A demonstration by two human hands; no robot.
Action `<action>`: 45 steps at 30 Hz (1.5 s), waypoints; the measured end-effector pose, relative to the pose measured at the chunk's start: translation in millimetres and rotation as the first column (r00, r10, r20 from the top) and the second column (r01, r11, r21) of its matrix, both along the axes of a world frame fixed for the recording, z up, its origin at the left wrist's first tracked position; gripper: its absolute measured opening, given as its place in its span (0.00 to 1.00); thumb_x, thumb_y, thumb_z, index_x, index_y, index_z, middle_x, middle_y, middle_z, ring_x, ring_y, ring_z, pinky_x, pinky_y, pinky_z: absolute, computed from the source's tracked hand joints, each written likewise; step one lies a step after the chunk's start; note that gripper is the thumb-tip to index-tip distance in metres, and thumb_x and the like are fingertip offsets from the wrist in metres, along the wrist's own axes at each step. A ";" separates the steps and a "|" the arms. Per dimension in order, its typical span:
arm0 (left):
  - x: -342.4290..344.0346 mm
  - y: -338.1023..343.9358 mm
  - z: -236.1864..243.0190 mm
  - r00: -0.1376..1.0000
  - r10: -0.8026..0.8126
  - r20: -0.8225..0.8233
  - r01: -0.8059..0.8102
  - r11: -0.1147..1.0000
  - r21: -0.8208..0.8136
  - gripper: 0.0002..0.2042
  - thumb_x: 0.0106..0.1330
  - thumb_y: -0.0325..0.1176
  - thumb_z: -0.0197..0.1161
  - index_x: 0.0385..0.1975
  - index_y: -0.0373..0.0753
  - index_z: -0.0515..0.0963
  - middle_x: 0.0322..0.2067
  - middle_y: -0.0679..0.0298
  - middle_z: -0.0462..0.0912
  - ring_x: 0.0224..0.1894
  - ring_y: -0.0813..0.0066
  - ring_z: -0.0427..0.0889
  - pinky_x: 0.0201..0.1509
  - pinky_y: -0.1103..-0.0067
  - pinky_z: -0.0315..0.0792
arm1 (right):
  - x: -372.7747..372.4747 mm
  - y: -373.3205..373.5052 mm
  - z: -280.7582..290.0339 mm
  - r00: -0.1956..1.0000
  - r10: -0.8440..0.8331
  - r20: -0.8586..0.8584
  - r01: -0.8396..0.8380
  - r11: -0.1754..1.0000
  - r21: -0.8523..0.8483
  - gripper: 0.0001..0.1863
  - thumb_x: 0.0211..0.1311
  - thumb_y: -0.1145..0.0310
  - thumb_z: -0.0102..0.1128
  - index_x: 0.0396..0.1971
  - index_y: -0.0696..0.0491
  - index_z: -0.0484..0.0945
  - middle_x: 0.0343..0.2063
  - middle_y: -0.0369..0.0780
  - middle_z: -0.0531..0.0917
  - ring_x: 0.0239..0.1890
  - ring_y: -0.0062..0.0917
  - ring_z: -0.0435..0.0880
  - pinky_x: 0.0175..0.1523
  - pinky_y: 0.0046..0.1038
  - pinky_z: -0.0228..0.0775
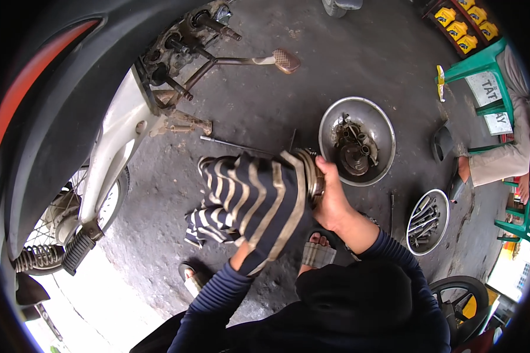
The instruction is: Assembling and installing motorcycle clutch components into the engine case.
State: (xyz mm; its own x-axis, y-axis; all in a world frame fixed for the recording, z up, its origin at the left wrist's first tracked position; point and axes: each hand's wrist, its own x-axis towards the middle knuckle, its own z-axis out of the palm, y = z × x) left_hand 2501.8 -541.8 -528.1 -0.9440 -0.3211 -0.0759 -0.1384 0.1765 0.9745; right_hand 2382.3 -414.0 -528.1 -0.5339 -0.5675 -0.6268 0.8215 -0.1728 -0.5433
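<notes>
My right hand [335, 203] is closed round the edge of a round metal part [315, 179], thumb on top. The part's other side is covered by a dark cloth with pale stripes [250, 191], so its exact kind is hidden. My left hand [239, 257] reaches under the cloth; only the wrist area shows. The cloth is bunched over that hand, held up against the metal part, and its loose end hangs to the left. Just beyond my right hand, a steel bowl [388, 126] on the floor contains dark, oily metal parts [356, 150].
A motorcycle with exposed engine [179, 47] and pedal [285, 61] stands left. A long metal rod [235, 145] lies on the floor. To the right are a basin of wrenches and sockets [427, 220], a wheel [462, 300], and a person's leg [500, 162] beside green stools [477, 73].
</notes>
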 end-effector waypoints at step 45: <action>26.0 -47.6 -22.6 0.874 0.478 -0.093 -0.447 0.863 0.235 0.21 0.61 0.34 0.64 0.52 0.29 0.75 0.49 0.51 0.81 0.50 0.64 0.82 0.54 0.76 0.75 | -7.5 17.0 -107.4 -0.125 0.759 -0.639 -0.287 0.589 0.755 0.29 0.53 0.60 0.69 0.51 0.63 0.74 0.44 0.51 0.82 0.51 0.47 0.79 0.59 0.43 0.67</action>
